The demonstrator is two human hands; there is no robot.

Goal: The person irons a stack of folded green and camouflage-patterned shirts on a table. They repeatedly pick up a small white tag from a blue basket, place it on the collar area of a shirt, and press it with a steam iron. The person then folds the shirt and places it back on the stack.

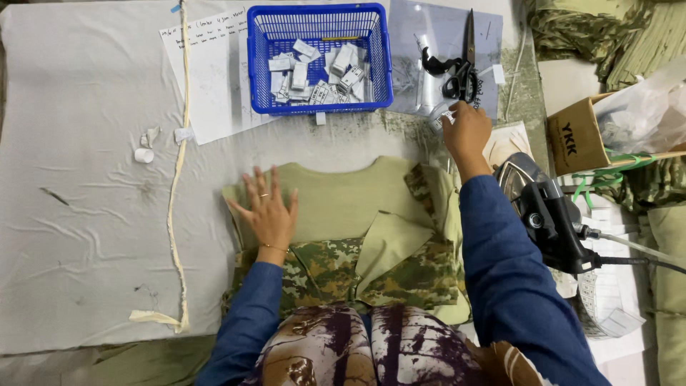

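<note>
Head view: folded olive and camouflage garment (357, 229) at the near edge of the grey padded table (86, 214). Left hand (268, 207) lies flat on the garment, fingers spread, grasping nothing. Right hand (464, 132), beyond the garment's far right corner, pinches a small white label (447, 114) beside the scissors (463, 68). Blue basket (318, 57) of labels stands beyond the garment; steam iron (547, 214) rests to its right.
</note>
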